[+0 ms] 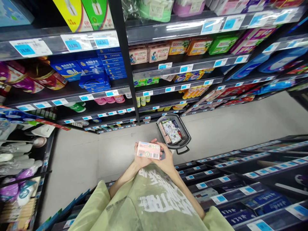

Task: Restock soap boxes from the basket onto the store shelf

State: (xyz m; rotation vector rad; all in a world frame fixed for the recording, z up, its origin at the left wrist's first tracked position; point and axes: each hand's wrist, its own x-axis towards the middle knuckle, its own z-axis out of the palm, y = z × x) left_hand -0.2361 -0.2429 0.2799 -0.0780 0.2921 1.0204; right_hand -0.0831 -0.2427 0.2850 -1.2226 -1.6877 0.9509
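Observation:
I hold a small pink box [148,150] in front of my chest with both hands. My left hand [139,160] grips its left end, fingers curled under it. My right hand [166,160] wraps round its right end from below. The box lies flat with its printed label facing up. Just beyond it, on the floor, stands a dark shopping basket [184,136] with several small packs inside and its handle folded toward me.
Black store shelves [168,69] with boxed goods and blue price tags rise ahead. More shelves run low at the right [252,179] and at the left [24,154]. A pale floor aisle [240,125] stretches to the right.

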